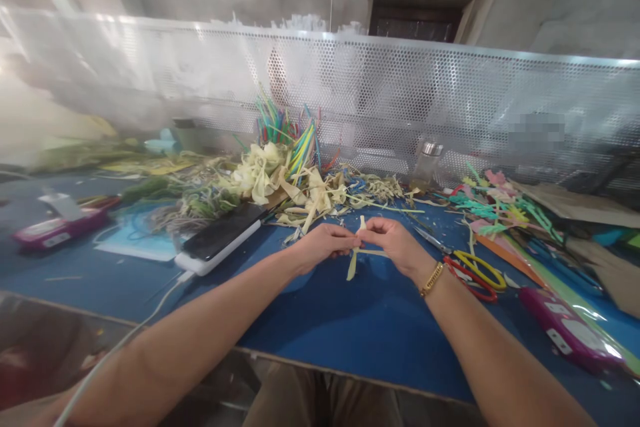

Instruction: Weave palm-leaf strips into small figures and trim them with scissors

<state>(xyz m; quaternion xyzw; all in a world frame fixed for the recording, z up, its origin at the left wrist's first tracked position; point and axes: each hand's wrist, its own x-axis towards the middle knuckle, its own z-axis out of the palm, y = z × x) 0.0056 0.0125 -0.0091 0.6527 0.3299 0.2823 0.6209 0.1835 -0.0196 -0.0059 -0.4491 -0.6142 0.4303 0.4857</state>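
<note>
My left hand (323, 245) and my right hand (394, 240) meet above the blue table, fingertips pinched together on a thin pale yellow strip (352, 267). One end of it pokes up between the fingers, another hangs below, and a narrow length runs to the right under my right hand. Whether it is paper or dried leaf I cannot tell. Just beyond my hands lies a loose heap of similar pale strips (317, 192). To the right of my right hand rest scissors (475, 270) with red and yellow handles.
Left of my hands, a black-screened phone (225, 233) lies on a white block with a cable (165, 300). Purple power strips (570, 327) sit at both sides. Coloured stems (300, 137), a glass bottle (427, 163) and a perforated metal screen (320, 73) stand behind.
</note>
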